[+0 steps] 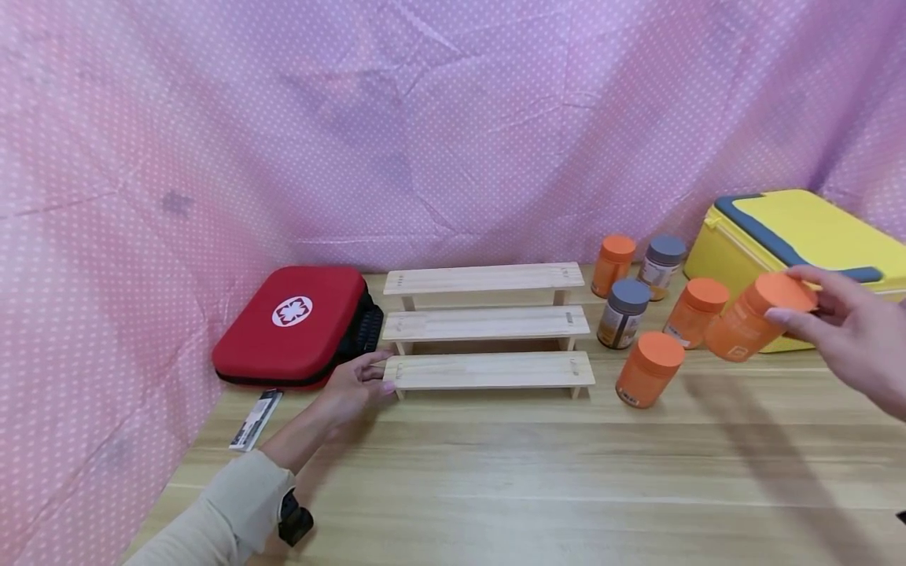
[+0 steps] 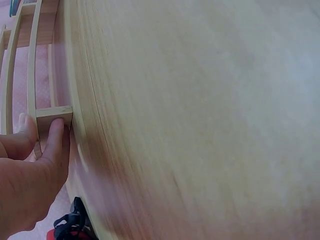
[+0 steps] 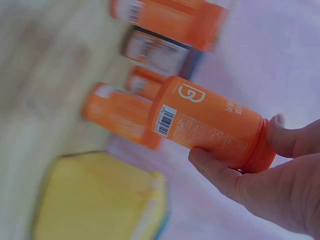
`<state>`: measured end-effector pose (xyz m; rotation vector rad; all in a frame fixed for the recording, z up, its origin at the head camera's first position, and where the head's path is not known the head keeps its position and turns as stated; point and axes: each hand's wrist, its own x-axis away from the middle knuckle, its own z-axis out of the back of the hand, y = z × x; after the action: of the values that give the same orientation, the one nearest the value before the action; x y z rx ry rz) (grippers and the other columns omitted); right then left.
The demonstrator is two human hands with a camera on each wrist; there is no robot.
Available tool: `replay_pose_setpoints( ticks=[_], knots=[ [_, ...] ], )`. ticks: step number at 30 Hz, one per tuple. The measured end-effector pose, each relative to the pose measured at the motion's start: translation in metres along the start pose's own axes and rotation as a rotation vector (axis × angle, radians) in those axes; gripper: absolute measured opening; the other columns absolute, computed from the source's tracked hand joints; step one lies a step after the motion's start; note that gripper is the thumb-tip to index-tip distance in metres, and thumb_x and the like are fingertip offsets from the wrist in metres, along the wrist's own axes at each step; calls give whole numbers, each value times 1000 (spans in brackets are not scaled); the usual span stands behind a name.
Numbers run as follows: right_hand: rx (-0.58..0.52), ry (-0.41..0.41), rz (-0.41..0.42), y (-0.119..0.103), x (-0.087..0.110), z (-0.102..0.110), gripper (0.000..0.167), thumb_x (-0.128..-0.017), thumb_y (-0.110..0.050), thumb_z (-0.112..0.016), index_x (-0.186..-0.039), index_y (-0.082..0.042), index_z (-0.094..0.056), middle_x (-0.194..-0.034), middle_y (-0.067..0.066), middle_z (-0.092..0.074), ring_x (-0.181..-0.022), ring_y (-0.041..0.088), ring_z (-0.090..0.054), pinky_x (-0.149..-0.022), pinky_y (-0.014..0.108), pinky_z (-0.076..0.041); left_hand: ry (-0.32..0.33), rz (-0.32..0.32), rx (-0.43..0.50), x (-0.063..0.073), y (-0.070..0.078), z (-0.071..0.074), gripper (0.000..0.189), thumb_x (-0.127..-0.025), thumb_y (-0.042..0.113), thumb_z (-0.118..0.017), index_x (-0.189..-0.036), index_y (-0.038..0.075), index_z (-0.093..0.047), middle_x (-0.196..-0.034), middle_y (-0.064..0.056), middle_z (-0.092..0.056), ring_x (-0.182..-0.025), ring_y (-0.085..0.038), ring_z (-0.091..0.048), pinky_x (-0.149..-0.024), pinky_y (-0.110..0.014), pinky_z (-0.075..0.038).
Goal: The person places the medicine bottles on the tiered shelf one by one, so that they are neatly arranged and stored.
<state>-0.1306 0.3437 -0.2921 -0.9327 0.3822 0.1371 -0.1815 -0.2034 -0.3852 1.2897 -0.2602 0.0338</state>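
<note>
My right hand point(image 1: 852, 330) holds an orange pill bottle point(image 3: 210, 122) by its lid, between thumb and fingers. The bottle is tilted and off the table in the head view. At the left end of a three-step wooden display rack point(image 1: 488, 371), my left hand point(image 1: 357, 387) pinches the lowest step. In the left wrist view, a finger of the left hand point(image 2: 35, 185) lies against the step's end support. Standing right of the rack are an orange bottle point(image 1: 650, 371), another orange bottle point(image 1: 690, 314), and a grey-lidded bottle point(image 1: 623, 314).
Farther back stand an orange-lidded bottle point(image 1: 613, 266) and a second grey-lidded bottle point(image 1: 661, 266). A yellow box point(image 1: 814, 228) is at the right. To the rack's left lie a red first-aid case point(image 1: 283, 338) and a slim white packet point(image 1: 256, 420). A pink dotted curtain point(image 1: 425, 141) hangs behind.
</note>
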Motion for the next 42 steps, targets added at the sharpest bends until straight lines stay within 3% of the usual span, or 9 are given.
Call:
replay_pose_setpoints(
  ticks=[3, 9, 13, 20, 24, 28, 32, 37, 42],
  knots=[
    [-62, -5, 26, -16, -11, 3, 46, -92, 3, -59, -114, -36, -52, -89, -32, -59, -74, -15, -58, -59, 3, -48, -6, 9, 14, 0, 0, 2, 54, -88, -10, -60, -139, -1, -45, -125, -26, -57, -103, -20, -61, -85, -26, -55],
    [162, -49, 57, -60, -40, -8, 37, -90, -12, -69, -122, -23, -56, -80, -31, -58, -71, -14, -55, -61, 2, -41, -15, 13, 23, 0, -1, 4, 53, -88, -9, -61, -139, -2, -44, -124, -26, -58, -100, -20, -61, -85, -28, -56],
    [169, -125, 107, -89, -59, -29, 41, -90, -17, -69, -129, -11, -55, -85, -18, -63, -76, -5, -56, -63, 6, -42, -20, 22, 14, -1, -1, 4, 54, -89, -7, -61, -139, 0, -45, -125, -25, -58, -101, -20, -61, -86, -28, -55],
    [104, -270, 105, -134, -91, -75, 46, -94, -27, -63, -136, -13, -49, -106, 13, -65, -81, 11, -62, -64, 17, -50, -6, 49, -15, -2, 0, 5, 53, -89, -4, -63, -138, 5, -47, -126, -22, -58, -105, -22, -60, -86, -29, -56],
    [13, -339, 123, -154, -113, -105, 44, -95, -23, -61, -135, -9, -49, -117, 18, -62, -96, 22, -63, -76, 22, -55, -15, 48, -6, -2, 0, 6, 53, -89, -5, -62, -139, 4, -46, -127, -22, -57, -104, -22, -60, -87, -30, -56],
    [-114, -417, 136, -167, -135, -141, 43, -95, -14, -60, -135, -4, -48, -121, 21, -61, -103, 31, -63, -87, 35, -56, -14, 53, 6, -2, 0, 6, 53, -89, -6, -61, -139, 3, -46, -125, -23, -57, -102, -21, -61, -87, -32, -56],
    [-222, -498, 130, -175, -150, -177, 39, -95, -7, -60, -131, -1, -48, -119, 20, -60, -104, 30, -61, -88, 39, -55, -19, 48, 33, -2, -1, 4, 54, -89, -8, -61, -139, 2, -44, -125, -24, -57, -101, -21, -61, -88, -33, -55],
    [-225, -560, 129, -181, -157, -212, 34, -94, -7, -62, -126, -3, -52, -115, 16, -60, -101, 27, -60, -85, 39, -56, -26, 37, 72, -1, -2, 2, 54, -88, -10, -60, -139, 0, -44, -123, -25, -57, -99, -20, -61, -89, -34, -55],
    [-196, -563, 115, -183, -160, -231, 31, -93, -8, -63, -123, -4, -54, -113, 15, -60, -99, 27, -59, -85, 40, -56, -18, 32, 71, -1, -1, 1, 54, -87, -11, -60, -138, -1, -44, -122, -25, -58, -98, -20, -61, -88, -33, -56]
  ],
)
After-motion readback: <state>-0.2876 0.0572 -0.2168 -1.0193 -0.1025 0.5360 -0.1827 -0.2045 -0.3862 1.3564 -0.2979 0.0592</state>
